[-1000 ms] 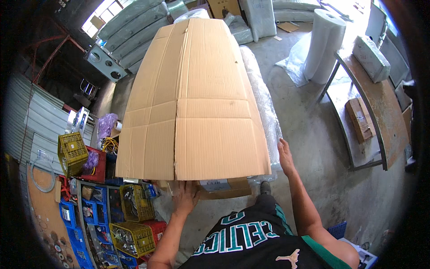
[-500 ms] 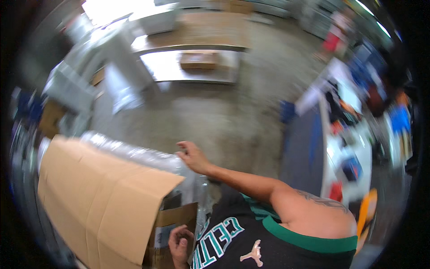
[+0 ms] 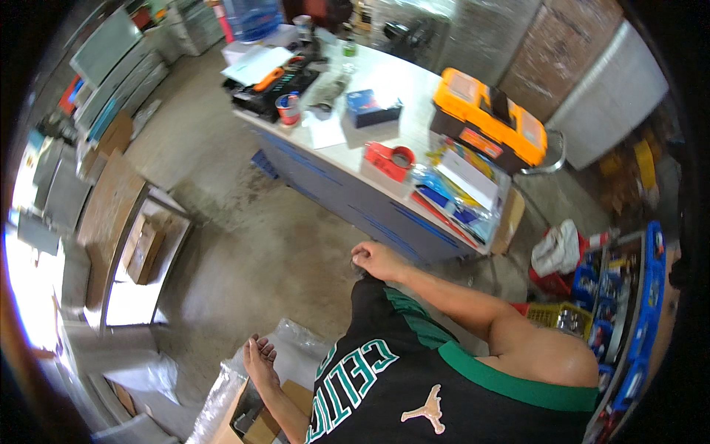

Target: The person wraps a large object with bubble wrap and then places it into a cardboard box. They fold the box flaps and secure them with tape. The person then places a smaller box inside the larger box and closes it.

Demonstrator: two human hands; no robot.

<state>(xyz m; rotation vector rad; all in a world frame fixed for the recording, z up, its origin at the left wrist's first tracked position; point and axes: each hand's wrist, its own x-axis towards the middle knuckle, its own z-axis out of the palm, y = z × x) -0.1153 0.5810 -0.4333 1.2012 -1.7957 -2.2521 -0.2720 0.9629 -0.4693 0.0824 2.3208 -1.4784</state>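
Beside the box, my left hand (image 3: pixel 262 361) is raised with its fingers loosely bent and apart, and nothing shows in it. Below that forearm lies an open cardboard box (image 3: pixel 277 427), partly cut off by the lower edge, with clear plastic wrap (image 3: pixel 220 405) along its side. My right hand (image 3: pixel 377 260) hangs in front of my body near the workbench (image 3: pixel 325 189), apart from it. Its fingers are curled inward, and I see no object in them. A dark patch just under those fingers is too blurred to make out.
On the bench stand an orange and black toolbox (image 3: pixel 488 118), a red tape roll (image 3: pixel 390 159), a blue box (image 3: pixel 372 108) and a tray of tools (image 3: pixel 462 196). Blue parts bins (image 3: pixel 632 333) line the right. A low wooden table (image 3: pixel 111 214) stands left.
My view has swung to the right, bringing the bench to the middle and the cardboard box to the lower edge. My left hand has come up from beside the box; my right fingers have curled in.
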